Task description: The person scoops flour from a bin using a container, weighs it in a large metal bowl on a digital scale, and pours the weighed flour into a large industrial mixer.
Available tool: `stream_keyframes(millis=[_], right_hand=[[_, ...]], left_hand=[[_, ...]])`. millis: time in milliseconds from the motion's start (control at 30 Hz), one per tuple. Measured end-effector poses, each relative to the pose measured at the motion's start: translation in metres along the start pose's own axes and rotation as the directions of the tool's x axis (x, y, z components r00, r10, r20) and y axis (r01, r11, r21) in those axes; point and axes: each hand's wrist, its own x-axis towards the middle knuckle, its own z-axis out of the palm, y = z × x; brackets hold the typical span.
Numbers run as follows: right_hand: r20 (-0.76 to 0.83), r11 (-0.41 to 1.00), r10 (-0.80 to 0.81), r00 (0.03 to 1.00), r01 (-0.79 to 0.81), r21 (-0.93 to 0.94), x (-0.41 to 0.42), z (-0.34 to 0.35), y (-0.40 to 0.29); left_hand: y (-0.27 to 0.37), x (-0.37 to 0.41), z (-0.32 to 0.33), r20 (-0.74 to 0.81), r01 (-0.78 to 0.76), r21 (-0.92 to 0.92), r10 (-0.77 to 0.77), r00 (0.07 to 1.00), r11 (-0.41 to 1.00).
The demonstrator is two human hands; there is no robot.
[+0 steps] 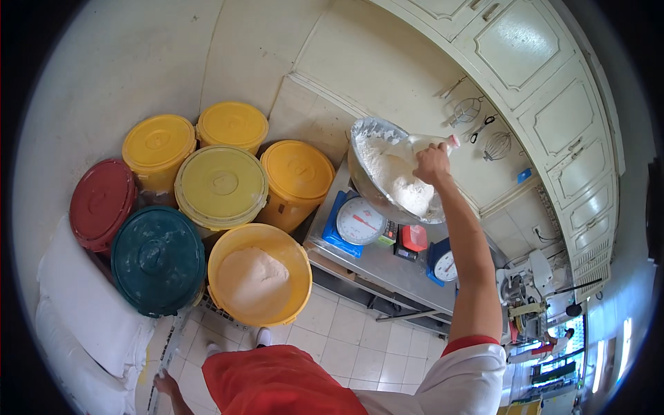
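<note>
My right hand (433,163) grips a translucent plastic scoop (423,141), which looks like a cut bottle with a red cap at its end. The scoop is over a large metal mixing bowl (358,168) and partly covers the white flour (381,162) heaped inside. This bowl is tilted in the view and stands above a blue dial scale (361,220) on a steel table (373,263). Low at the left, my left hand (167,384) hangs beside a long strip-like edge (168,350) and seems to hold nothing. Before me, an uncovered yellow tub (306,259) contains pale flour (251,282).
Lidded tubs crowd the corner, among them a dark green one (158,259) and a red one (102,205). White sacks (93,306) lie at left. A second dial scale (445,263) and a red container (414,237) share the table. Whisks (497,146) hang behind; another person (552,347) is far right.
</note>
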Motion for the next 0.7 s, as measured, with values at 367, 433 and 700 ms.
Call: stream_keyframes(millis=[367,433,700], right_hand=[[0.122,0.599,0.677,0.726,-0.640,0.480,-0.071,-0.041,0.069],[0.183,0.391,0.698,0.692,-0.583,0.713,-0.088,-0.024,0.097],[0.399,-0.407,0.412,0.819,-0.226,0.885,-0.130,-0.102,0.025]], left_hand=[[0.129,0.058,-0.002,-0.167,-0.415,-0.252,0.383,0.908,0.874],[0.163,0.050,-0.006,-0.158,-0.491,-0.315,0.465,0.871,0.812],[0.285,0.014,-0.071,-0.080,-0.808,-0.437,0.878,0.473,0.395]])
